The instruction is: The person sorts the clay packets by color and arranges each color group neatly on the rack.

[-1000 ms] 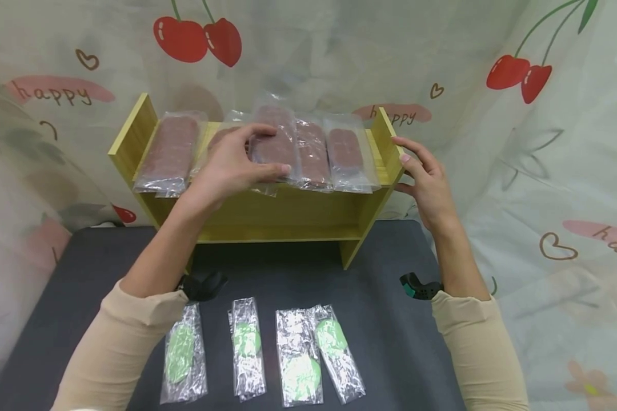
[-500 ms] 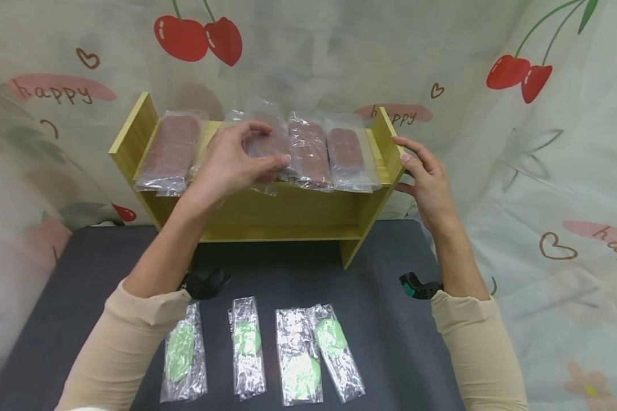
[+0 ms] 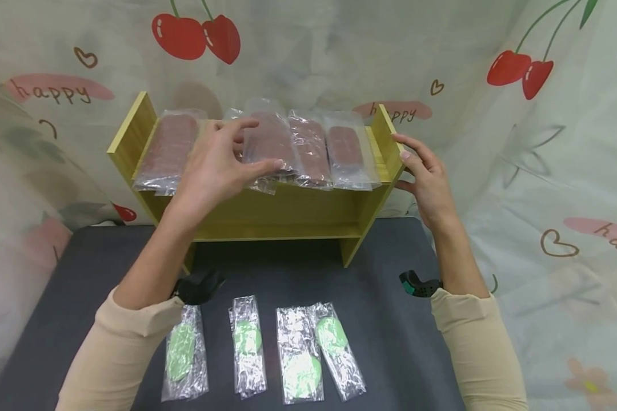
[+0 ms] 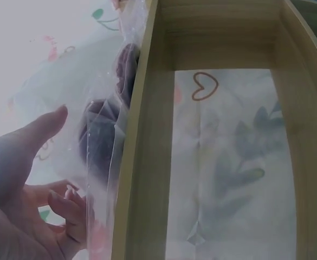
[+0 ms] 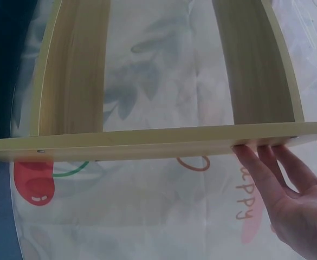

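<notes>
At the wooden shelf's top level, my left hand (image 3: 213,162) is beside a clear plastic bag with a flat reddish-brown slab (image 3: 270,140). Its thumb and fingers are spread, and in the left wrist view the hand (image 4: 12,179) looks apart from the bagged slabs (image 4: 101,132). Similar bagged slabs stand in the row: one at the far left (image 3: 172,142), one with creased wrap (image 3: 311,148) and one at the right (image 3: 345,149). My right hand (image 3: 432,185) touches the shelf's right side panel (image 3: 388,142) with its fingertips; the right wrist view shows these fingers (image 5: 258,170) fairly straight.
The wooden shelf (image 3: 283,214) stands at the back of a dark table (image 3: 391,331). Several shiny clear packets with green round labels, such as one packet (image 3: 300,354), lie on the table's near part. A curtain with cherry prints (image 3: 308,51) hangs behind.
The bagged slab has been lowered and shifted slightly left into the row. My left hand has since drawn left and let it go. The right hand stays on the panel.
</notes>
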`<state>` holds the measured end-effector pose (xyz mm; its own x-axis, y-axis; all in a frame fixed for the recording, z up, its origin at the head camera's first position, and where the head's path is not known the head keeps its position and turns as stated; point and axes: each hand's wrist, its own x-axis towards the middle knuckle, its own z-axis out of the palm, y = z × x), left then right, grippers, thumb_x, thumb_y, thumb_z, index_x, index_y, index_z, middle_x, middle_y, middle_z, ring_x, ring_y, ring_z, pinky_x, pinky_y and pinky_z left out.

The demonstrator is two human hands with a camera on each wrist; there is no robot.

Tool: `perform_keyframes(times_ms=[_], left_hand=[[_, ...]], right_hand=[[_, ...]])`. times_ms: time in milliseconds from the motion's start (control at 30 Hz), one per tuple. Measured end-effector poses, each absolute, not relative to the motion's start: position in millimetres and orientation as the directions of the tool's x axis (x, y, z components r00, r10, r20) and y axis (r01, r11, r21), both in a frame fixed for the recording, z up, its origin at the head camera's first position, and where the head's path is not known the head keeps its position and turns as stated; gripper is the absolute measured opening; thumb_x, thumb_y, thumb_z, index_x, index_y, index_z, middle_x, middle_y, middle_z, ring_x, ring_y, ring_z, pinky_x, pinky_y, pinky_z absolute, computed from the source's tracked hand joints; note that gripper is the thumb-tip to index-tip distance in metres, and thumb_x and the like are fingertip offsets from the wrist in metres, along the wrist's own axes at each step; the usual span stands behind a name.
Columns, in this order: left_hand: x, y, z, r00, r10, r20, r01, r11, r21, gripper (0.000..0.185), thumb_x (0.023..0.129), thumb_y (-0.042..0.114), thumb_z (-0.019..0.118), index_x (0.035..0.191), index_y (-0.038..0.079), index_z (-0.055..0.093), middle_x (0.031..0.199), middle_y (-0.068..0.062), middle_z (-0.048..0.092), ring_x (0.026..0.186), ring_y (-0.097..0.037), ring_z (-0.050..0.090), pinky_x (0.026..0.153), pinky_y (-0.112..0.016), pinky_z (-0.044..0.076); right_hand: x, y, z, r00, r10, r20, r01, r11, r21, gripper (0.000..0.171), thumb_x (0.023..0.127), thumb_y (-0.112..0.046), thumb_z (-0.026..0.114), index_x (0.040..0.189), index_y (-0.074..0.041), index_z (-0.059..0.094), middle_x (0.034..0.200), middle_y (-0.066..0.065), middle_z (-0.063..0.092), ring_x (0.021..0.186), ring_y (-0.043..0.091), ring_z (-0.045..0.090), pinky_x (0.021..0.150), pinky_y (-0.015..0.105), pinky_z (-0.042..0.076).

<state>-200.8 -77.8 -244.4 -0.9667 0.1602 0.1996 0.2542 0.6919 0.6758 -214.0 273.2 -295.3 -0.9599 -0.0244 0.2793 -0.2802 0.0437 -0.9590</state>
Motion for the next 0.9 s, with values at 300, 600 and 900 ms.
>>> perform_keyframes(times_ms=[300,600,900], left_hand=[[-189.5,-91.5,-251.6,-0.951,0.137,0.277,0.301,0.612,0.731,0.058,0.088,0.037,0.076,0.139,0.018,0.057,0.132,-0.010,0.049,0.103,-0.024,0.060,0.082,-0.040,0.052],[-171.4,-106.5,-263.7,-0.911,0.136,0.388,0.406,0.447,0.797,0.041,0.092,0.022,0.073,0.132,0.017,0.063,0.118,-0.005,0.063,0.085,-0.017,0.063,0.068,-0.022,0.051],[-148.6,-123.4,-282.5,-0.907,0.131,0.400,0.420,0.334,0.844,0.040,0.093,0.014,0.071,0.132,0.013,0.062,0.110,-0.005,0.064,0.075,-0.014,0.065,0.063,-0.023,0.053]], right_hand=[[-214.0,271.9,-295.4,-0.959,-0.019,0.281,-0.282,0.044,-0.958,0.036,0.103,-0.025,0.053,0.138,-0.017,0.060,0.142,0.009,0.046,0.107,0.025,0.056,0.078,0.032,0.055],[-214.1,272.1,-296.2,-0.959,-0.010,0.284,-0.285,0.029,-0.958,0.035,0.103,-0.024,0.053,0.137,-0.016,0.060,0.138,0.009,0.046,0.107,0.026,0.054,0.077,0.032,0.055],[-215.2,270.1,-296.1,-0.958,-0.016,0.286,-0.286,0.020,-0.958,0.035,0.103,-0.024,0.053,0.136,-0.016,0.060,0.134,0.009,0.047,0.104,0.025,0.055,0.077,0.032,0.055]])
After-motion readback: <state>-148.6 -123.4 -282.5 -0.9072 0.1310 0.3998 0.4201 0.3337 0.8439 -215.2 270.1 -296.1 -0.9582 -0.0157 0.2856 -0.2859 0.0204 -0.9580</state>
